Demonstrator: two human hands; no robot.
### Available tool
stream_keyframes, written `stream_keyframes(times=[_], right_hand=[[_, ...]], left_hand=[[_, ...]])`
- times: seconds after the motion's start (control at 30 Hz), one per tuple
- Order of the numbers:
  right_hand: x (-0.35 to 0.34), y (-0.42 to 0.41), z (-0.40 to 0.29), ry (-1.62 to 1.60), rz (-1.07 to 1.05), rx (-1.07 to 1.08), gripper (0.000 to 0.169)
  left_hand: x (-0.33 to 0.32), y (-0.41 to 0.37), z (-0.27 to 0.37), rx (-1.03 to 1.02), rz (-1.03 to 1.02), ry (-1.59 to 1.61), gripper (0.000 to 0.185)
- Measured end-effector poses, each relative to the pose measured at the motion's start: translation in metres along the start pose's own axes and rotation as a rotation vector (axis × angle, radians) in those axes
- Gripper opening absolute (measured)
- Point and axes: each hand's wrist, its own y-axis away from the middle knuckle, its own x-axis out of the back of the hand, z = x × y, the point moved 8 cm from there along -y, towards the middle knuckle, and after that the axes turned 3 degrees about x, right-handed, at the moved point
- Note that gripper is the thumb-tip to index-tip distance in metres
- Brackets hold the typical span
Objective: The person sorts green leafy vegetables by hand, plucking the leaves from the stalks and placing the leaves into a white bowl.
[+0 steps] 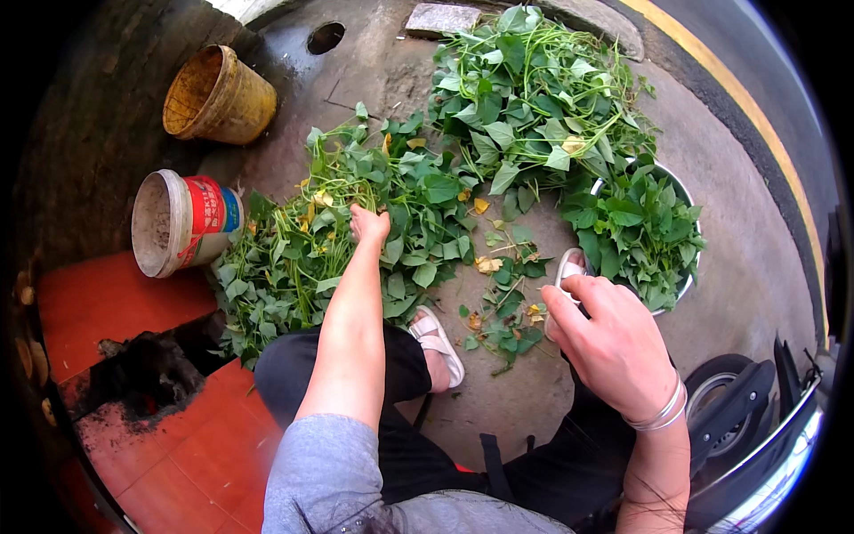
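Observation:
My left hand (370,223) reaches out to the near heap of leafy green vines (427,190), which look like sweet potato vines. Its fingers are partly hidden among the stems, so whether they grip one cannot be told. My right hand (610,340) is raised above my right knee, back up and fingers bent; nothing shows in it, though its fingertips and palm are partly hidden. Just beyond it stands a metal basin (698,230) filled with picked leafy greens (637,230). Loose leaves and yellowed scraps (504,300) lie on the concrete between my sandalled feet.
A larger vine heap (534,100) lies ahead, near a stone block (442,20). At left are a yellowed bucket (247,100) and a white bucket (215,243) with a printed label, both tipped. Red tiles (193,460) surround a sooty hole (143,374). A wheel (720,400) stands at right.

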Motion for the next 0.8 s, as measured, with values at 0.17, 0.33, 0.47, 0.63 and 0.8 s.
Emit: stream_keyframes(times=[0.17, 0.33, 0.47, 0.63, 0.8], right_hand=[[0.003, -0.011, -0.009, 0.011, 0.086, 0.067, 0.021], [-0.007, -0.023, -0.022, 0.044, 0.133, 0.192, 0.012], [-0.029, -0.027, -0.03, -0.14, 0.163, 0.137, 0.016], [-0.082, -0.036, -0.034, -0.671, 0.12, -0.14, 0.045], [-0.1, 0.001, -0.041, -0.614, 0.217, -0.31, 0.046]], left_hand=[[0.023, 0.055, 0.007, -0.016, 0.084, 0.178, 0.052], [0.08, 0.139, 0.015, -0.283, 0.201, 0.678, 0.037], [0.116, 0.209, 0.024, -0.543, -0.251, 1.073, 0.024], [0.154, 0.275, 0.024, -0.632, -0.601, 1.205, 0.01], [0.151, 0.307, 0.027, -0.8, -0.688, 0.932, 0.014]])
